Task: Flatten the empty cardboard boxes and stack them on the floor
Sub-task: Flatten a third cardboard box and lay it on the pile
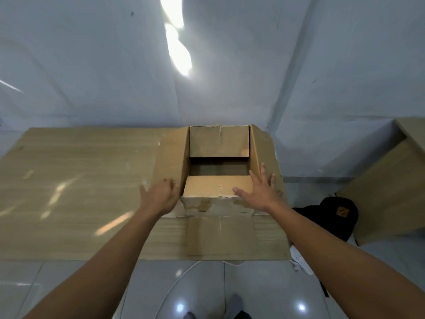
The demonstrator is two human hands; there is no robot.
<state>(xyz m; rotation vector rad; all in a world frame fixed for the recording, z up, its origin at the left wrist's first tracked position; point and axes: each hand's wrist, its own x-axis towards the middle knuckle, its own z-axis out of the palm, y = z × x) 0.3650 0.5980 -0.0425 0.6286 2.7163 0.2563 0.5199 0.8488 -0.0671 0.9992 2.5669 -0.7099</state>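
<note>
Feet (234, 306): at the bottom edge of view, on the glossy grey floor (69, 284).
Cable (181, 276): white, curving over the floor below the desk's front edge.
Desk (69, 180): pale wood, set against a white wall.
Box (218, 203): open cardboard, standing on the desk's right end near the front edge. The side flaps slant up and outward, and the near flap is folded inward.
Left hand (158, 196): against the outside of the left flap by the front corner, fingers bent. Cannot tell whether it grips.
Right hand (259, 189): released, fingers straight and spread. The palm presses the front right corner, with the thumb on the near flap.
Bag (340, 217): black, on the floor between the desk and a second desk (391, 180).
Power strip (301, 259): white, on the floor by the desk's right corner.
</note>
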